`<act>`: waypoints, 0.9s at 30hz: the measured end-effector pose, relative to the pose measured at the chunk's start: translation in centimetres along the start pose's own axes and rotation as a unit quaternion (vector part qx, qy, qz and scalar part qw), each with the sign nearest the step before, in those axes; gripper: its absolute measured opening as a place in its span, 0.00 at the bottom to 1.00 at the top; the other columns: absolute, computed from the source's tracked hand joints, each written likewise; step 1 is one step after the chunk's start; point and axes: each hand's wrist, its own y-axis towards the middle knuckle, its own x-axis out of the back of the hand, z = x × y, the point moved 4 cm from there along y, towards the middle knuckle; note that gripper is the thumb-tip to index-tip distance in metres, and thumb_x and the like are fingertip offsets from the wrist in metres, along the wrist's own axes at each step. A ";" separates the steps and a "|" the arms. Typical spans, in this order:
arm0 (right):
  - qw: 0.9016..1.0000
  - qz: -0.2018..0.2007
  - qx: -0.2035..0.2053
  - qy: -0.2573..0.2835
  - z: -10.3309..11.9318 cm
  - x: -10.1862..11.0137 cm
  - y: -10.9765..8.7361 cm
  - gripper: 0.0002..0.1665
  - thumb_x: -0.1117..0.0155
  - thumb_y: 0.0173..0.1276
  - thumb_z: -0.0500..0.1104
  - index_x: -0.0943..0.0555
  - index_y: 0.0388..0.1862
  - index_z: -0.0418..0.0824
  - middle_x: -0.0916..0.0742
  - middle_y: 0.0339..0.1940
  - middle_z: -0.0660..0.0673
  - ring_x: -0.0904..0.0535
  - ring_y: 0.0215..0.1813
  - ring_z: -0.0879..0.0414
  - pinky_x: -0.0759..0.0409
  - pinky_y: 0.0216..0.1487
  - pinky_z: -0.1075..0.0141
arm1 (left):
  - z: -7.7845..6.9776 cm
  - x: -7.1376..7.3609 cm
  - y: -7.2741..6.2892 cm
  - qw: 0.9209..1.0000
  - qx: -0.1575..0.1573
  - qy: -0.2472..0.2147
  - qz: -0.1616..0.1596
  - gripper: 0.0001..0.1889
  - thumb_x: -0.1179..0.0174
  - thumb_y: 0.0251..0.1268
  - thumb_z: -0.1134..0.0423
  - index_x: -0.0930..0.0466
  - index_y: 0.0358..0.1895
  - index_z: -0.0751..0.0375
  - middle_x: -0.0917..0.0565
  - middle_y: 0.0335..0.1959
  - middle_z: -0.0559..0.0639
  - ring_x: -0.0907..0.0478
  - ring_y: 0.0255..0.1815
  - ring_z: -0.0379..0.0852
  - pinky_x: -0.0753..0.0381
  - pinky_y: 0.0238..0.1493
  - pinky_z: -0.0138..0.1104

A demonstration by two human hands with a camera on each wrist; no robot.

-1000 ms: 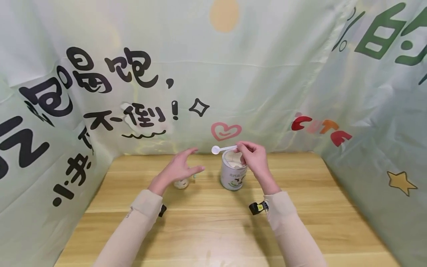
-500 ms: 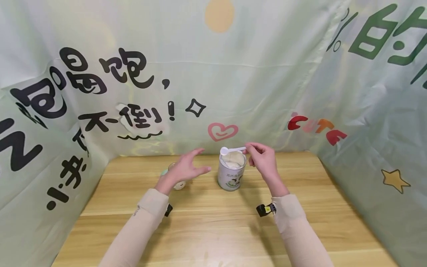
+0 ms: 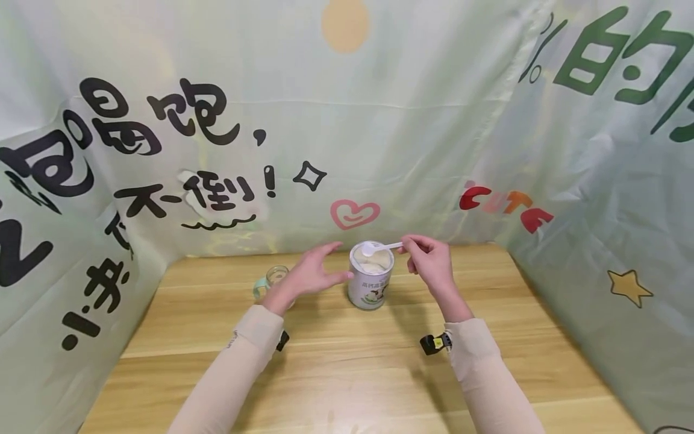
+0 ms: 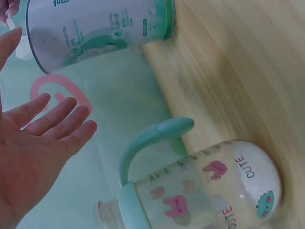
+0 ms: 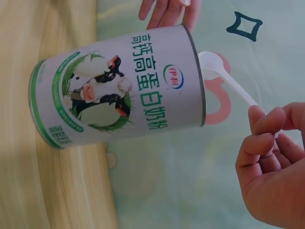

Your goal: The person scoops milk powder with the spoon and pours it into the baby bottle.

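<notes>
A white milk powder can (image 3: pixel 368 289) stands open on the wooden table, pale powder showing inside; a cow is printed on its front in the right wrist view. My right hand (image 3: pixel 432 263) pinches the handle end of a white scoop (image 5: pixel 233 86), whose bowl hangs at the can's mouth. My left hand (image 3: pixel 313 271) is held with spread, straight fingers just left of the can and holds nothing. Behind that hand stands a clear baby bottle (image 4: pixel 205 186) with a mint-green handle and pink cartoon prints, lid off, partly hidden by the hand in the head view.
The wooden table (image 3: pixel 347 367) is bounded at the back and sides by a pale green printed cloth (image 3: pixel 412 138). A black wrist camera (image 3: pixel 434 344) hangs below the right cuff.
My right hand has moved right, bringing the scoop from the can's left side to over its mouth. My left hand has come closer to the can, exposing more of the bottle.
</notes>
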 end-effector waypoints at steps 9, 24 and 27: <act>1.000 0.007 0.007 -0.016 -0.3 0.2 -0.2 0.18 0.33 0.77 0.45 0.13 0.53 0.31 0.10 0.30 0.49 0.26 0.18 0.62 0.27 0.22 0.72 | -0.8 -0.6 0.7 1.000 -0.021 0.007 0.008 0.50 0.29 0.63 0.37 0.38 0.82 0.58 0.30 0.80 0.60 0.30 0.78 0.62 0.31 0.78 0.59; 0.995 0.002 0.033 -0.090 -0.2 -0.1 -0.2 0.13 0.36 0.77 0.44 0.12 0.50 0.36 0.08 0.36 0.39 0.27 0.18 0.62 0.27 0.21 0.70 | -1.9 -2.2 1.6 0.999 -0.049 -0.001 0.004 0.51 0.27 0.62 0.38 0.38 0.81 0.62 0.23 0.74 0.61 0.23 0.72 0.58 0.24 0.75 0.53; 0.994 -0.001 0.042 -0.104 -0.3 -0.2 -0.3 0.13 0.36 0.77 0.44 0.11 0.49 0.37 0.09 0.37 0.37 0.27 0.18 0.61 0.27 0.21 0.70 | -1.9 -2.4 1.7 0.999 -0.044 -0.005 0.003 0.53 0.27 0.61 0.36 0.39 0.82 0.62 0.23 0.74 0.61 0.23 0.72 0.58 0.24 0.75 0.53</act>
